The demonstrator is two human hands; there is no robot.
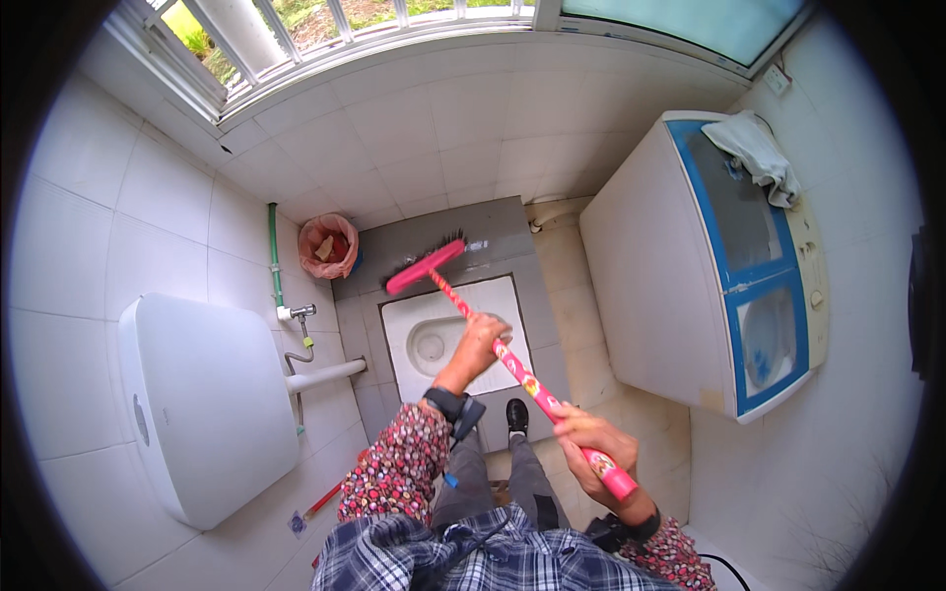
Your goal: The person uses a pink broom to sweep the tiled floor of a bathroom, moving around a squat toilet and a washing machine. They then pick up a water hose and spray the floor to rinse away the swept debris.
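Note:
Both hands are closed around the patterned pink handle of a broom (pixel 529 383). My left hand (pixel 482 341) grips it about midway along, above the white squat toilet (pixel 510 304). Nearer its top end, my right hand (pixel 596 448) holds the handle. The pink broom head (pixel 426 267), with dark bristles, lies across the grey floor tiles just beyond the far edge of the toilet. Whether the bristles touch the floor or the wall behind cannot be told.
A bin with a pink liner (pixel 329 247) stands in the far left corner. A white cistern (pixel 214 414) hangs on the left wall, with a pipe (pixel 325 377) beside it. A washing machine (pixel 650 273) with a cloth (pixel 754 151) on top stands at right. A raised tiled edge runs beside the toilet.

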